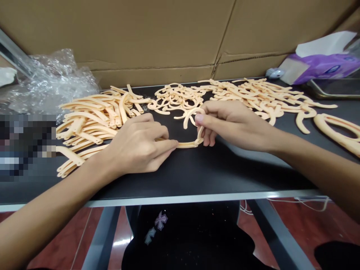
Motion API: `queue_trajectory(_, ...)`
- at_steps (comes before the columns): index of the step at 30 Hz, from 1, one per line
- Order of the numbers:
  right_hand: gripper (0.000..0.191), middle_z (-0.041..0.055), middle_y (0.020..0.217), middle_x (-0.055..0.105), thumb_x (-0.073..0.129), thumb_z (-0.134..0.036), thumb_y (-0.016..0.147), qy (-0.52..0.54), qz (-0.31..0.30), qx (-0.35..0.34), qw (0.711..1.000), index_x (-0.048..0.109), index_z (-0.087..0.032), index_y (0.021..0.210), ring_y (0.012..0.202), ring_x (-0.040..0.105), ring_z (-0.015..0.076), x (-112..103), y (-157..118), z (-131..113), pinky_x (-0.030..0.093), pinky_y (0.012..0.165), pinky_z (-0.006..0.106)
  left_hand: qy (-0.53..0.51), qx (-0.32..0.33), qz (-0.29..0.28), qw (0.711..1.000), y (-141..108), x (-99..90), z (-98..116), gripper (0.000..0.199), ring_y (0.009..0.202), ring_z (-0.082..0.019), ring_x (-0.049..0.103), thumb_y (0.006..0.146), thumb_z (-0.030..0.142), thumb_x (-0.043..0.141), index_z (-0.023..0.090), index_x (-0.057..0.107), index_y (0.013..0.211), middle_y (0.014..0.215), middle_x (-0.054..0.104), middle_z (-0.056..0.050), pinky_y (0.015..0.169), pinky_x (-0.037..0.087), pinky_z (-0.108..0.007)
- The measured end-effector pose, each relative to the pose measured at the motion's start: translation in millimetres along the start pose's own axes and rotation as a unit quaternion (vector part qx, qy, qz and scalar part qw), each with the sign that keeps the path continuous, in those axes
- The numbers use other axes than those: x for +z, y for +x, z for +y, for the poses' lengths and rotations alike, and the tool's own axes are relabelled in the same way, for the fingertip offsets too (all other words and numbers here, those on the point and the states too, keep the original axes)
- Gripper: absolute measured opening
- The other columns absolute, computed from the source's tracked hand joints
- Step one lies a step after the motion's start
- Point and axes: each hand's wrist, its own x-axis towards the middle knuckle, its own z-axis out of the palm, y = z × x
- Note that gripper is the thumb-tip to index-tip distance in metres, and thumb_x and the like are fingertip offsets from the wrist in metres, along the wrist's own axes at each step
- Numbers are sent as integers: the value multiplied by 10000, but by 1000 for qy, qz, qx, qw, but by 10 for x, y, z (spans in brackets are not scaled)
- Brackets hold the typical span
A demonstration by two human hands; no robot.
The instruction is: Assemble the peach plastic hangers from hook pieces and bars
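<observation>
One slim, peach-coloured, plastic-looking strip (186,145) spans the gap between the person's hands over the black tabletop (197,180), with the left hand (143,144) curled closed on its left part, and the right hand (225,122) pinching, thumb against fingers, a small curved peach piece (200,132) that meets the strip's right end, though I can't tell whether the two are fastened. Beside the left hand lies a heap of long, gently bent peach strips (90,101), while smaller curved peach pieces (247,92) spread behind the right, before a brown cardboard wall (154,37).
</observation>
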Motion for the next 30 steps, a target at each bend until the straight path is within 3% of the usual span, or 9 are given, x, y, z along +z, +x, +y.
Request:
queue_trajectory(9,345,57,675,733,800,-493,876,85,-57,41,994,680,-183,783,588,739,200,-107,50,34,633,534,305,-45,-55,-48,996,9,-14,13,283,620,-162,574,988,366,541,292,787,867,809,732,-39,675,423,-384)
queue_trajectory(16,162,27,709,753,869,-292,797,86,-116,69,987,750,-183,808,610,742,187,-212,72,70,645,572,301,-24,-32,-35,999,9,11,7,329,588,-169,510,1002,387,515,282,776,832,744,718,-31,645,402,-399)
queue_trajectory(19,190,38,701,743,892,-287,764,84,-125,76,986,759,-163,816,576,714,178,-231,80,87,625,552,305,-32,-44,-41,998,9,6,1,311,593,-164,524,997,396,532,284,767,827,769,724,-30,660,423,-396)
queue_trajectory(26,204,45,712,739,886,-249,788,63,-136,109,983,716,-145,831,624,719,167,-214,82,33,613,608,282,37,45,58,997,-11,44,-16,288,546,-145,512,980,326,599,256,709,724,689,689,-2,571,399,-362)
queue_trajectory(30,220,29,711,726,873,-269,810,31,-151,86,984,688,-153,833,620,711,149,-200,97,54,601,600,261,27,60,93,994,-23,47,-17,278,542,-134,523,982,280,614,240,685,717,712,697,1,551,375,-353)
